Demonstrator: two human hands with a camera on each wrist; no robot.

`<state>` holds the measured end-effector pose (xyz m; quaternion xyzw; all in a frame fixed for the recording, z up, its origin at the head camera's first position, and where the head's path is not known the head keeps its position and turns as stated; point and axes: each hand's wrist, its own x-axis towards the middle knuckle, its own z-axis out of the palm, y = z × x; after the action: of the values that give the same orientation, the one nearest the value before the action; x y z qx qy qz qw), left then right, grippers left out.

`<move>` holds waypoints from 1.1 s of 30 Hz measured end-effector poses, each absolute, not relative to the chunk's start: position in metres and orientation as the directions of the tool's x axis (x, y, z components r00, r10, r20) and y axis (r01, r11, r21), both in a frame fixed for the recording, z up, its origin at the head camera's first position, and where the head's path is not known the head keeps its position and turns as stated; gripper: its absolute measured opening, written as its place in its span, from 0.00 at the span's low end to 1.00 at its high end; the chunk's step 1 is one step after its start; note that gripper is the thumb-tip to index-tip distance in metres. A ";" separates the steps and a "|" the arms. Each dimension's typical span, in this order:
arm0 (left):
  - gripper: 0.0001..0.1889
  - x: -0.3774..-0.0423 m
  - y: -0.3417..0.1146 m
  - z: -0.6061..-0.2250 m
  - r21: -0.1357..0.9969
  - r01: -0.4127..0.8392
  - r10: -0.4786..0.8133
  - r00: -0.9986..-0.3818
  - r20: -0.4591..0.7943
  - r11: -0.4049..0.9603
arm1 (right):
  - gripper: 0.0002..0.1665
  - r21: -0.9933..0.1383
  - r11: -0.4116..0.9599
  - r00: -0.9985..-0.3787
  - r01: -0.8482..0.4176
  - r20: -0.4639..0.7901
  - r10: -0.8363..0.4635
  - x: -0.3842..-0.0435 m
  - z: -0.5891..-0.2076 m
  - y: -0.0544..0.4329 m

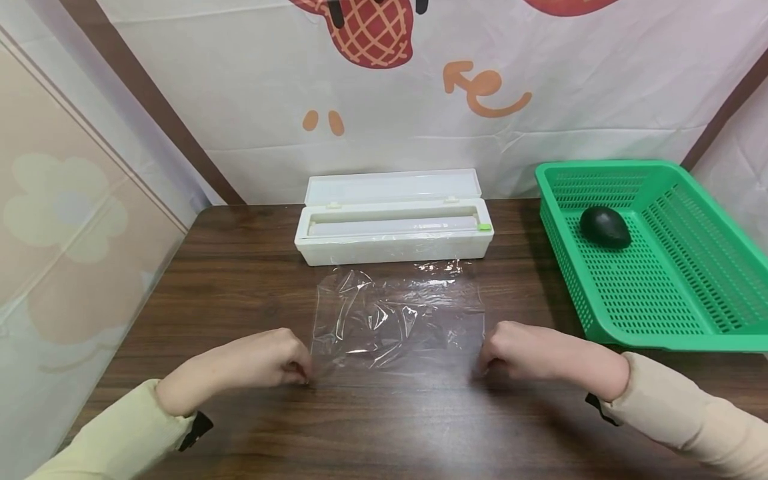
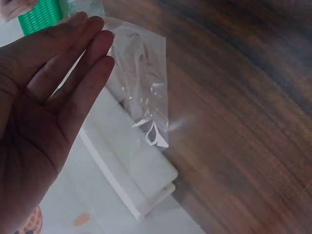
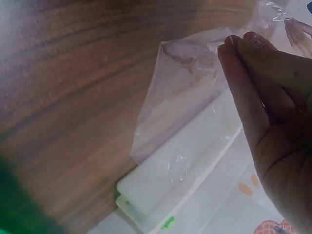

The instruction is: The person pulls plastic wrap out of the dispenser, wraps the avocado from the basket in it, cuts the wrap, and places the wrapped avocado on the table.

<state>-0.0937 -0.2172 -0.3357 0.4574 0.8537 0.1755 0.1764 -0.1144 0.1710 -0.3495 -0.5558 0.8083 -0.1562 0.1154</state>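
Observation:
A sheet of clear plastic wrap [image 1: 399, 313] stretches out from the white wrap dispenser box [image 1: 396, 247], whose lid stands raised at the back. My left hand [image 1: 264, 360] pinches the sheet's near left corner between thumb and fingertips. At the near right corner my right hand [image 1: 528, 353] does the same. In the left wrist view, the wrap [image 2: 141, 83] runs from the fingertips toward the box [image 2: 136, 161]. Thumb and forefinger meet on the film [image 3: 185, 83] in the right wrist view, with the box [image 3: 180, 161] beyond it.
To the right stands a green plastic basket [image 1: 591, 293] with a dark, smooth, oval thing [image 1: 605, 227] inside. A small green slider [image 1: 484, 227] sits at the box's right end. Behind the brown wooden table [image 1: 240, 287] hangs a printed white cloth [image 1: 240, 100].

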 end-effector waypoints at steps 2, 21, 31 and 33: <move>0.08 -0.093 -0.217 -0.338 0.459 0.714 0.839 -0.522 -0.154 0.528 | 0.15 -0.381 0.334 -0.353 -0.862 -0.022 -0.935 -0.113 -0.353 0.171; 0.09 -0.085 -0.214 -0.355 0.424 0.680 0.801 -0.518 -0.299 0.598 | 0.11 -0.392 0.330 -0.325 -0.859 -0.081 -0.942 -0.099 -0.374 0.165; 0.10 -0.081 -0.212 -0.360 0.395 0.670 0.778 -0.530 -0.338 0.628 | 0.12 -0.415 0.354 -0.324 -0.838 -0.143 -0.935 -0.095 -0.375 0.161; 0.10 -0.080 -0.211 -0.360 0.384 0.671 0.772 -0.532 -0.347 0.634 | 0.11 -0.420 0.368 -0.329 -0.830 -0.164 -0.930 -0.094 -0.375 0.161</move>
<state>-0.0798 -0.2113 -0.3604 0.4151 0.8691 0.1023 0.2486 -0.0945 0.1608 -0.3747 -0.5468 0.8046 -0.1309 0.1911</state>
